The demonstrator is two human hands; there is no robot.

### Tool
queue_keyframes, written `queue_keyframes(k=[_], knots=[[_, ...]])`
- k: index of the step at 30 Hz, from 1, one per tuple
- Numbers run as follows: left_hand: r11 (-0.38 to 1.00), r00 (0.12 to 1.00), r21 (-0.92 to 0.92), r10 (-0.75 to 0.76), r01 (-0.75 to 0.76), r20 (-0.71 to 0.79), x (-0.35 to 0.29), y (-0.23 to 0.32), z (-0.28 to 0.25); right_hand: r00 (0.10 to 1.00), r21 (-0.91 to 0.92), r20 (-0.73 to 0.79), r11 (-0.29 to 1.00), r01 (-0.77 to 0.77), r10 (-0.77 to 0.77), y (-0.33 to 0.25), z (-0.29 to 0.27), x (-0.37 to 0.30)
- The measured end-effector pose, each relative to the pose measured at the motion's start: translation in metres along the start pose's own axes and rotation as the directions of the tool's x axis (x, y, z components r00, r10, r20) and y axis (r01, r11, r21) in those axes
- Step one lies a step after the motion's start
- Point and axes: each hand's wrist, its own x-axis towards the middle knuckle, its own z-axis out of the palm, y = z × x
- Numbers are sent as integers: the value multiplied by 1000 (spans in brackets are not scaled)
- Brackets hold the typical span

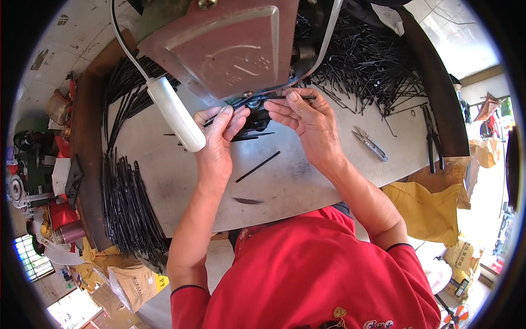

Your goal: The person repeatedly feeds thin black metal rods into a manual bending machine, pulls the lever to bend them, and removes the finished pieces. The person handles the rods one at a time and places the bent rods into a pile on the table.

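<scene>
Upper centre of the frame, a slim black rod (275, 97) sits at the machine (235, 52): my right hand (308, 114) pinches it, my left hand (220, 125) pinches another dark length; whether they join, I can't tell. Lining-up, I'd judge; it calls for steady fingertips. Raised marking on the machine's cover, print on a brown package (131, 282), lower left.
</scene>
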Motion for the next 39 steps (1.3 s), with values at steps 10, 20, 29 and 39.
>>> queue_keyframes(k=[10, 20, 29, 39], knots=[[999, 999, 43, 33, -32, -24, 1, 0, 1, 999, -9, -23, 1000, -28, 28, 6, -1, 1], [978, 999, 204, 37, -38, 11, 10, 10, -2, 993, 46, 26, 992, -118, 116, -15, -4, 27], [991, 987, -99, -99, 86, -131, 3, 3, 3, 998, -545, 48, 839, 0, 32, -41, -19, -4], [991, 977, 37, -122, 130, -174, -20, 16, 9, 840, -929, 290, -344, 132, -459, -117, -114, -1]])
